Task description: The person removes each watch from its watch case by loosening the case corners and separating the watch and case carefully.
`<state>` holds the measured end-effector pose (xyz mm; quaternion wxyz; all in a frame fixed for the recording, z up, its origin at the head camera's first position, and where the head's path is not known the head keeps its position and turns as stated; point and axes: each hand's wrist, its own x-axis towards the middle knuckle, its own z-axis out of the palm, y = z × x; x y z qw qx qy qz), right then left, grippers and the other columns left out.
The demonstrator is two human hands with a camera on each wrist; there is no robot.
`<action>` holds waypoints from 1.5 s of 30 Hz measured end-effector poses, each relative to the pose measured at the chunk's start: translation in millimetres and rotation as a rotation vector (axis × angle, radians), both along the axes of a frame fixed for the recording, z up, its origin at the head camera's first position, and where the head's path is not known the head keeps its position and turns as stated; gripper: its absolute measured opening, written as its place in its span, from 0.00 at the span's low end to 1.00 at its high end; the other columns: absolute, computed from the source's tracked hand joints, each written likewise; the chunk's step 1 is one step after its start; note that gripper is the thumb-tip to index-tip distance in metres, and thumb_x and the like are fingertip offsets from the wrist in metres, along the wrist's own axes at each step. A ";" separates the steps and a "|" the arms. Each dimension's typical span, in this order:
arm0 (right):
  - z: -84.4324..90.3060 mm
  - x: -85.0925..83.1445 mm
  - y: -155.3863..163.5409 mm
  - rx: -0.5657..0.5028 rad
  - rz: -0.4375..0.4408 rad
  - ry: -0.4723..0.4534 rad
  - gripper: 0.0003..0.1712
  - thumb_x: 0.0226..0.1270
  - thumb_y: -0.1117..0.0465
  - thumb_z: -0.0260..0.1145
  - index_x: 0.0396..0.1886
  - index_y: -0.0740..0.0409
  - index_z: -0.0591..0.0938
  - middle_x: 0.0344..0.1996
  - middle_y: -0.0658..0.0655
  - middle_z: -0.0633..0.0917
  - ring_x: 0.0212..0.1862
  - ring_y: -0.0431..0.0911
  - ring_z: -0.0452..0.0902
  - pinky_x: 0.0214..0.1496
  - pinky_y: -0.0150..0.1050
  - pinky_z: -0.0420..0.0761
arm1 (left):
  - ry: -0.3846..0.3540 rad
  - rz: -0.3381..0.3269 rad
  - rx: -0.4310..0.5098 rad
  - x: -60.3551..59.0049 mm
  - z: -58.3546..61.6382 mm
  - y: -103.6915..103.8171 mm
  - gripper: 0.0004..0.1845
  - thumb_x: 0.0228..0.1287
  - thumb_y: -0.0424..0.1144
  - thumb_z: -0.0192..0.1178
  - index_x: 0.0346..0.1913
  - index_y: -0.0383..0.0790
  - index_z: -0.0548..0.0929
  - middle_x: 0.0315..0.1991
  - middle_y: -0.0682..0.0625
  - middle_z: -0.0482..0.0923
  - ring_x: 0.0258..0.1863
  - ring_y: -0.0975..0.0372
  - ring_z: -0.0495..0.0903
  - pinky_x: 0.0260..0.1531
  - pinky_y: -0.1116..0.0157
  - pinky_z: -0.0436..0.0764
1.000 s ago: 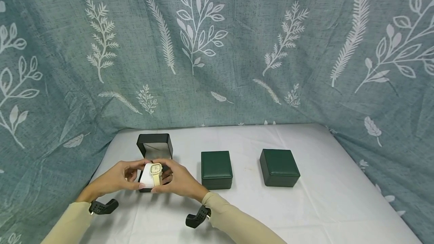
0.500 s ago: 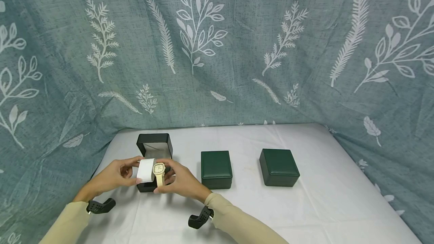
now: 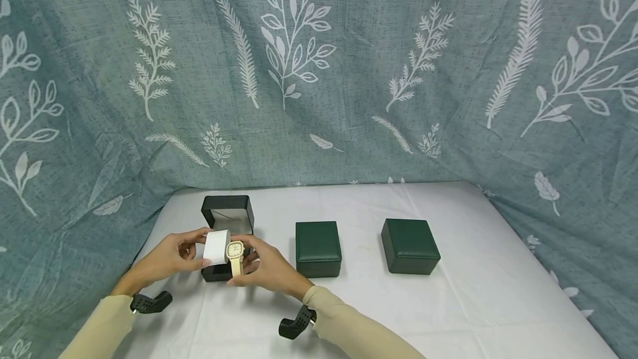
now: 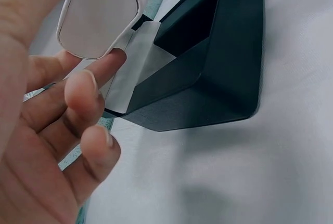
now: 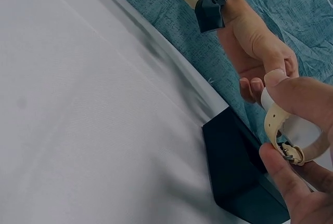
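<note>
Both arms reach in from the bottom of the head view and angle toward each other, beige sleeves (image 3: 366,328) down to the wrists and a black wrist camera (image 3: 152,302) strapped on each. The left hand (image 3: 161,262) has the white cushion (image 3: 216,247) pinched, thumb along the near edge and fingers on the far edge. In the left wrist view two of its fingers hang bent, clear of the cushion.

The right hand (image 3: 271,270) is gripping the cream watch (image 3: 235,251), thumb toward the wearer and fingers on the far side. From the right wrist cam you can see the strap looped, with a fingertip right by the buckle (image 5: 291,154). So the watch sits just off the cushion's right end; can't really tell if they touch.

All this happens above the front of the open black box (image 3: 226,204), lid standing up behind the hands. Two closed green boxes (image 3: 318,249) sit off to the right on the white tablecloth (image 3: 498,292), well apart from each other.
</note>
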<state>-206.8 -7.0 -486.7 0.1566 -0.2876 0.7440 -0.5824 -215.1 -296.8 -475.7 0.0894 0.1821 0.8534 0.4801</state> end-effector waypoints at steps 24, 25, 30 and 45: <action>-3.8 16.0 -6.3 0.017 0.049 0.033 0.51 0.54 0.57 0.84 0.75 0.37 0.69 0.51 0.42 0.78 0.45 0.36 0.81 0.49 0.37 0.84 | 0.020 0.022 -0.028 -2.4 0.5 2.5 0.45 0.61 0.46 0.76 0.76 0.34 0.68 0.47 0.44 0.81 0.25 0.64 0.69 0.22 0.66 0.70; -4.1 16.4 -6.5 0.018 0.050 0.035 0.50 0.54 0.57 0.84 0.75 0.37 0.69 0.51 0.42 0.78 0.45 0.36 0.81 0.49 0.37 0.84 | 0.019 0.023 -0.028 -2.3 0.6 2.4 0.45 0.60 0.47 0.76 0.76 0.34 0.68 0.47 0.44 0.81 0.25 0.64 0.69 0.22 0.66 0.70; -6.5 18.5 -7.0 0.021 0.056 0.042 0.50 0.55 0.57 0.84 0.75 0.37 0.69 0.50 0.41 0.78 0.45 0.35 0.81 0.48 0.34 0.83 | 0.023 0.035 -0.035 -1.9 -0.1 0.9 0.46 0.60 0.48 0.77 0.76 0.34 0.68 0.46 0.43 0.81 0.25 0.64 0.69 0.22 0.65 0.70; -12.0 29.6 -3.2 0.007 0.058 0.020 0.49 0.56 0.58 0.84 0.75 0.39 0.69 0.53 0.42 0.76 0.45 0.35 0.80 0.47 0.32 0.83 | 0.068 0.056 -0.071 -1.9 5.7 1.1 0.45 0.60 0.48 0.77 0.76 0.33 0.69 0.46 0.44 0.81 0.26 0.63 0.71 0.23 0.65 0.70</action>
